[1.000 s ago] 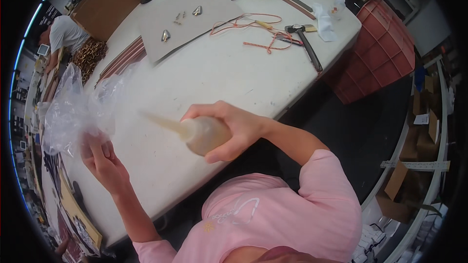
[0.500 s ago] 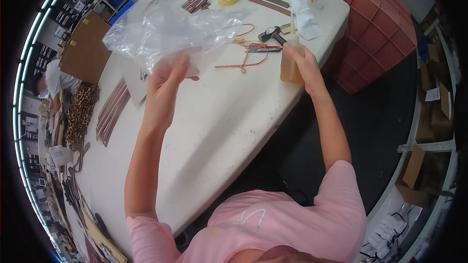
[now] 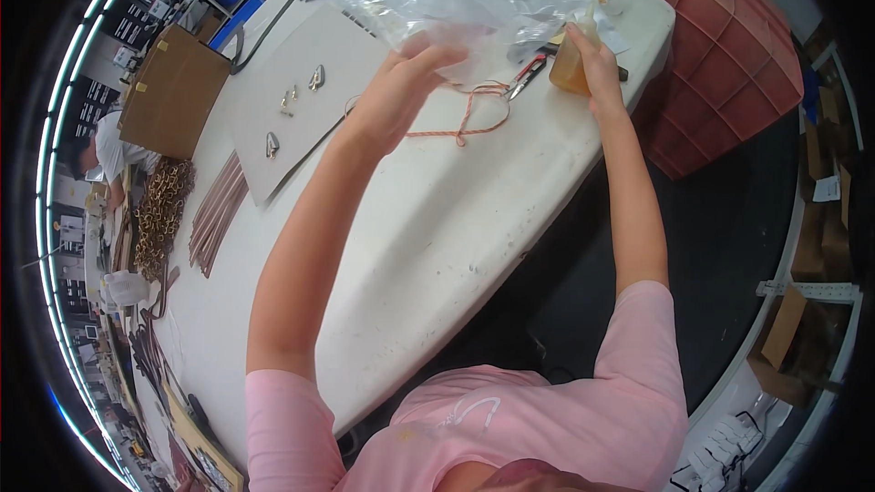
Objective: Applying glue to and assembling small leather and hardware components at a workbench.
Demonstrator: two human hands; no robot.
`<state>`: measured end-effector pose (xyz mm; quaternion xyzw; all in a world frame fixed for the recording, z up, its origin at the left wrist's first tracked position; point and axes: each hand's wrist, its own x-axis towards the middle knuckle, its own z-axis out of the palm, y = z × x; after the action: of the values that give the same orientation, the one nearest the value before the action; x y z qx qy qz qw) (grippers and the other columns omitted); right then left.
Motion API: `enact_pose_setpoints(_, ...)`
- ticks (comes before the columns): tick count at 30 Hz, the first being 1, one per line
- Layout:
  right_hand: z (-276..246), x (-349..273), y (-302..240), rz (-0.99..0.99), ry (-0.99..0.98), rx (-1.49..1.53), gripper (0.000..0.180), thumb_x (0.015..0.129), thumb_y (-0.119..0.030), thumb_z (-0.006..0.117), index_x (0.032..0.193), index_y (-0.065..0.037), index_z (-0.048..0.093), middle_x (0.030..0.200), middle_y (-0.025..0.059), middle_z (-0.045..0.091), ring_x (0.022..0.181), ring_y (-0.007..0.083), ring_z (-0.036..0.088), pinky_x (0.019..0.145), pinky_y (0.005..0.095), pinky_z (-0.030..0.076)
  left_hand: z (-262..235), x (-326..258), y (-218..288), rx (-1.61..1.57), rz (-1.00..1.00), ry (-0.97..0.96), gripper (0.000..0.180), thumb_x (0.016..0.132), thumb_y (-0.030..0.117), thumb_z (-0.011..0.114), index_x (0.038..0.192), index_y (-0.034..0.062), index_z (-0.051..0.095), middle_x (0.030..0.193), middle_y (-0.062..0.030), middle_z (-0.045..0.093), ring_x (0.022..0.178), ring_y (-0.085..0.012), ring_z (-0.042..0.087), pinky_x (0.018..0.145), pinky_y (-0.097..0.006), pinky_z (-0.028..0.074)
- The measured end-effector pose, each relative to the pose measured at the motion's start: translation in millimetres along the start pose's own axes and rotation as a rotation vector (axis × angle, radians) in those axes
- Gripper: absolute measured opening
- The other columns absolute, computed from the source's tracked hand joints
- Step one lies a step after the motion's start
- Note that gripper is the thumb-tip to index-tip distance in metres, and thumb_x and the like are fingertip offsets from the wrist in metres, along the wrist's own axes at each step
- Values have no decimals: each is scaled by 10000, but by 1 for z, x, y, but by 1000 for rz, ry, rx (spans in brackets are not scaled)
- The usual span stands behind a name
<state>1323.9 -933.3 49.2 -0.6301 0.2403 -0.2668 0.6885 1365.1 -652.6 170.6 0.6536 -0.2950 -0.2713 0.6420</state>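
Note:
A crumpled clear plastic bag (image 3: 428,0) is pinched in my left hand (image 3: 401,91) over the far part of the table. It covers much of what lies behind it. On the right, my right hand (image 3: 597,68) is wrapped around a squeeze bottle (image 3: 567,71) of amber liquid with a narrow nozzle, held upright near the table's right edge. Between the two hands lie a loop of orange cord (image 3: 462,132) and a red-and-black hand tool (image 3: 525,77). Just behind the amber bottle, a dark handle sticks out.
A grey board (image 3: 283,155) with several small metal fittings lies left of my left arm. Beyond it are brown strips (image 3: 219,219), a heap of chain (image 3: 164,219) and a cardboard sheet (image 3: 173,91). A red crate (image 3: 720,55) stands right of the white table (image 3: 401,237). Another person (image 3: 109,150) is far left.
My left hand has carried the bag away and to the right, uncovering the grey board and its fittings. The amber bottle in my right hand has shifted slightly up and right.

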Motion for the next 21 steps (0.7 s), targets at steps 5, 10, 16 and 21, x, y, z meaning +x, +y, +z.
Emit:
enact_pose_setpoints(5, 6, -5, 3, -112, 143, 107, 567, 888, -426, 717, 1208, 35, 634, 1162, 99, 656, 1035, 185, 610, 939, 287, 439, 36, 34, -72, -461, -221, 42, 377, 963, 247, 554, 1269, 30, 515, 1372, -161, 553, 1197, -267, 589, 1047, -396, 464)
enact_pose_setpoints(10, -4, -11, 5, -117, 102, 366, 519, 924, -348, 705, 1252, 34, 578, 1141, 111, 640, 983, 194, 648, 892, 311, 490, 39, 4, -97, -419, -422, 130, 426, 975, 289, 593, 1292, 21, 496, 1179, -159, 598, 1044, -206, 644, 882, -322, 542)
enact_pose_setpoints(16, -6, -24, -2, -617, 420, -5, 442, 969, -307, 656, 1222, 34, 532, 1103, 136, 653, 976, 207, 655, 843, 340, 537, -12, -109, -86, 213, -218, 272, 460, 965, 151, 590, 1395, 18, 495, 1247, -112, 601, 944, -143, 631, 819, -281, 515)
enact_pose_setpoints(21, 49, -105, -55, -920, 89, 191, 446, 930, -201, 687, 1237, 44, 476, 1105, 148, 624, 967, 195, 626, 885, 338, 518, -129, -221, -134, 653, -105, 1033, 397, 969, 162, 564, 1329, -2, 529, 1264, -139, 561, 1032, -168, 588, 876, -314, 501)
